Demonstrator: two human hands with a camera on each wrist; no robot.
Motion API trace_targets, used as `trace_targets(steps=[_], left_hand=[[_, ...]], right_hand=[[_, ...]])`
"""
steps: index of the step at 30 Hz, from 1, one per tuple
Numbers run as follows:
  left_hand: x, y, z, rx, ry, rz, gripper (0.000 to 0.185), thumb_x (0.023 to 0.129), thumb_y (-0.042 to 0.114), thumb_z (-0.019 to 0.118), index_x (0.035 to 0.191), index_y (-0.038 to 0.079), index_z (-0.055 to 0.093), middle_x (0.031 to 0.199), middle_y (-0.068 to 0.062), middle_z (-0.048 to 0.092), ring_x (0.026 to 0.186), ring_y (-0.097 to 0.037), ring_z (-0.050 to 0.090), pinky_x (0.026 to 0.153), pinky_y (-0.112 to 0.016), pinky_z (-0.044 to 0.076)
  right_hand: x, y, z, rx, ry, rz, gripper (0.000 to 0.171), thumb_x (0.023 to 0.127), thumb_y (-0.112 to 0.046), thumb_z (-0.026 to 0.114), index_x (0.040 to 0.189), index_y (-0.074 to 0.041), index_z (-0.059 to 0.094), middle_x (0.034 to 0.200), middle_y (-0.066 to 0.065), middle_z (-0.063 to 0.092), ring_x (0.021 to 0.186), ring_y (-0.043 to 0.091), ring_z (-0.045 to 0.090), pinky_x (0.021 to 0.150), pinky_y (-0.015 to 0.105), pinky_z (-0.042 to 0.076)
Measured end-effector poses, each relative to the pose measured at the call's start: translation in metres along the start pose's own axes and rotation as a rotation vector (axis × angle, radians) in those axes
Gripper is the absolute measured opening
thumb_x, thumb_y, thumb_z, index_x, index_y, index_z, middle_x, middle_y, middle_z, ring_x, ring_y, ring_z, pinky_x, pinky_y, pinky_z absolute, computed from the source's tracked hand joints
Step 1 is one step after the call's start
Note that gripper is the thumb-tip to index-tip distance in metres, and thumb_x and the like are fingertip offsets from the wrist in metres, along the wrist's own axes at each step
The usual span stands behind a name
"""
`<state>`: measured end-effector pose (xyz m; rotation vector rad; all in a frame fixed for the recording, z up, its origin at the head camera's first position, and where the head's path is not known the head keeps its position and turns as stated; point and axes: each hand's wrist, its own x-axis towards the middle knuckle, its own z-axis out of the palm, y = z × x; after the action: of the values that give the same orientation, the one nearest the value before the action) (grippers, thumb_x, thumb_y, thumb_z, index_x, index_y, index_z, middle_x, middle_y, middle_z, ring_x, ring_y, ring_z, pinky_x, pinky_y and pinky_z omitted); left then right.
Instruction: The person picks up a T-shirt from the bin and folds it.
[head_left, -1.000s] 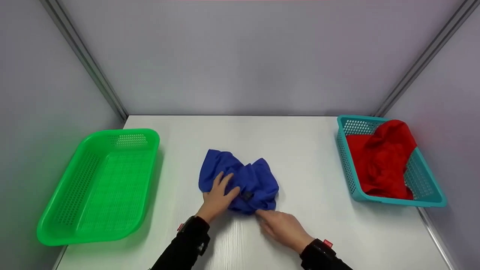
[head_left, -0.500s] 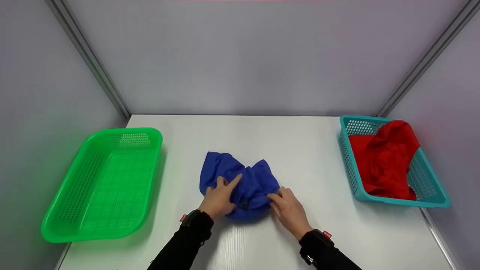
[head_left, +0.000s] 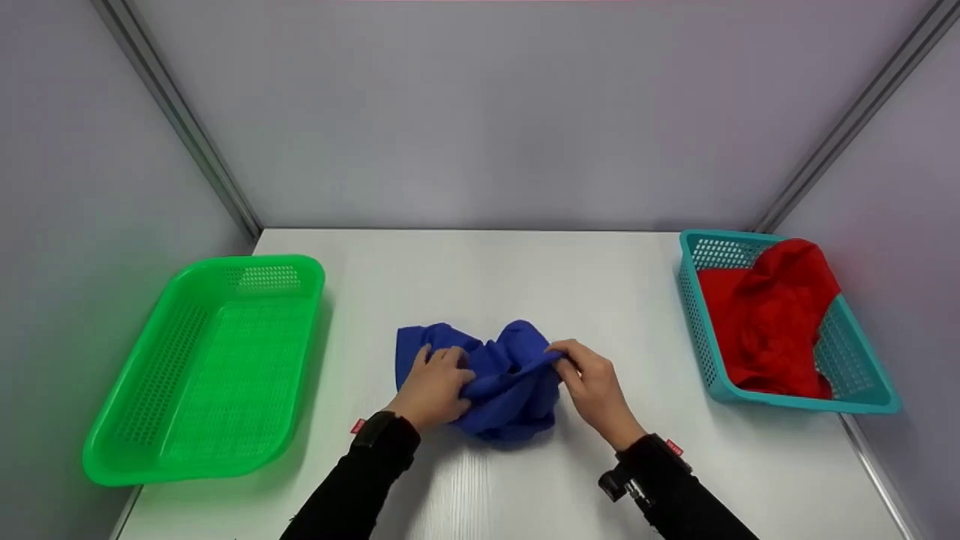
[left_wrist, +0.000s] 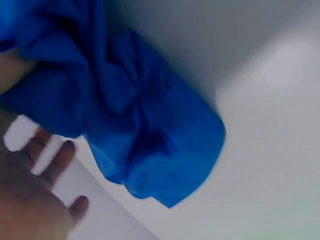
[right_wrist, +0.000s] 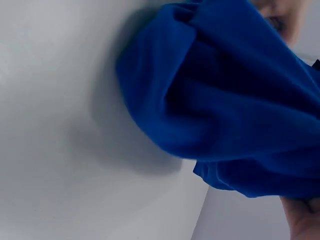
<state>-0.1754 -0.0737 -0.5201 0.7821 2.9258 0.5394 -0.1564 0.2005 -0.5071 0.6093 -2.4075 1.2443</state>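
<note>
A crumpled blue cloth (head_left: pixel 510 394) lies bunched at the middle of the white table, its right part lifted. My right hand (head_left: pixel 600 390) pinches a raised edge of it between thumb and fingers. At the cloth's left side my left hand (head_left: pixel 435 386) has the thumb and forefinger about a fold. In the left wrist view the other fingers (left_wrist: pixel 59 162) of that hand stand spread beside the hanging blue fabric (left_wrist: pixel 155 125). Folds of the cloth (right_wrist: pixel 220 125) cover much of the right wrist view, with parts of both hands at its right edge.
On the left stands a bright green mesh basket (head_left: pixel 311 330) with nothing in it. At the back right a teal basket (head_left: pixel 694 337) holds a crumpled red cloth (head_left: pixel 772 330). Pale walls (head_left: pixel 480 112) enclose the table (head_left: pixel 615 292) at the back and sides.
My right hand has moved from the cloth's near edge up to its right side, raising an edge. The left hand's fingers have drawn together, and the cloth's far left corner has shifted nearer.
</note>
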Motion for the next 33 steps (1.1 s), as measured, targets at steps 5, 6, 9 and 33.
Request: trace_targets(steps=[5,6,9,33], left_hand=[[0.002,-0.015,-0.020,-0.236,0.181,-0.093,0.039,0.088,0.007,0.078,0.074,0.014,0.042,0.073,0.005,0.042,0.066,-0.017,0.045,0.063,-0.036,0.040],[0.002,-0.017,-0.025,-0.244,0.230,-0.107,0.040,0.087,0.006,0.079,0.075,0.014,0.041,0.071,0.004,0.041,0.065,-0.018,0.044,0.062,-0.037,0.039],[0.002,-0.023,-0.039,-0.190,0.345,-0.115,0.031,0.084,0.006,0.083,0.083,0.013,0.053,0.073,-0.001,0.055,0.068,-0.022,0.053,0.064,-0.041,0.046],[-0.002,-0.011,-0.113,-0.513,0.648,-0.101,0.025,0.100,0.005,0.067,0.098,0.007,0.042,0.076,-0.002,0.051,0.067,-0.021,0.047,0.069,-0.036,0.040]], right_hand=[[0.008,0.006,-0.021,-0.005,0.018,0.182,0.009,0.103,-0.011,0.065,0.108,-0.011,0.072,0.089,-0.003,0.070,0.075,0.011,0.061,0.068,0.025,0.049],[0.009,0.008,-0.025,-0.019,0.019,0.194,0.008,0.103,-0.012,0.066,0.108,-0.011,0.072,0.091,-0.002,0.072,0.078,0.013,0.063,0.071,0.026,0.049],[0.014,0.012,-0.035,-0.049,0.024,0.211,0.008,0.102,-0.013,0.067,0.107,-0.011,0.073,0.099,-0.001,0.075,0.088,0.015,0.067,0.080,0.026,0.050],[0.051,0.028,-0.078,-0.447,-0.102,0.210,0.012,0.092,0.003,0.067,0.103,0.001,0.070,0.095,0.019,0.061,0.091,0.040,0.057,0.082,0.053,0.046]])
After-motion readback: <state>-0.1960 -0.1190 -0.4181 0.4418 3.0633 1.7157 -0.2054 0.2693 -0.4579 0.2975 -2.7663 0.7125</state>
